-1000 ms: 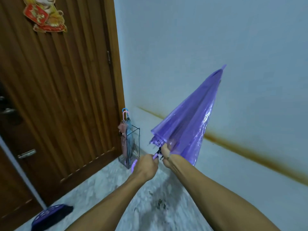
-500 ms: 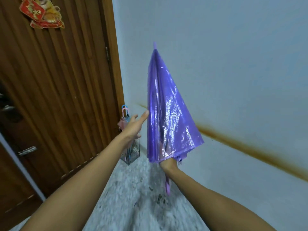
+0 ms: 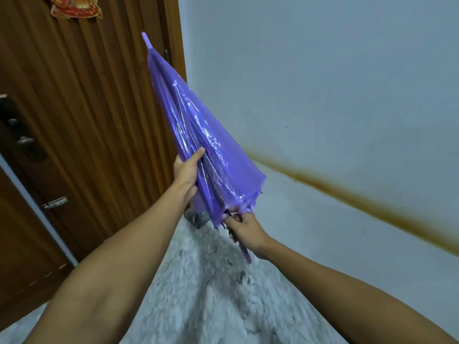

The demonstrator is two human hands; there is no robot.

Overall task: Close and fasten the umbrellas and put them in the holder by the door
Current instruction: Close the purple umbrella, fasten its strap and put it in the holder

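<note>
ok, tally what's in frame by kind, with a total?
Umbrellas: 1, purple umbrella, canopy loose
Hands: 2, left hand, right hand, both gripping it
Doors: 1, wooden door
Door ornaments: 1, red ornament
Total: 5

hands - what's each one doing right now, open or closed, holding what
Left hand: closed around the folded canopy of the purple umbrella, partway up.
Right hand: closed on the umbrella's shaft just below the canopy edge.

Brown ribbed wooden door on left, red-gold ornament at its top, metal handle. Pale wall with rusty stain band. Speckled grey floor.
</note>
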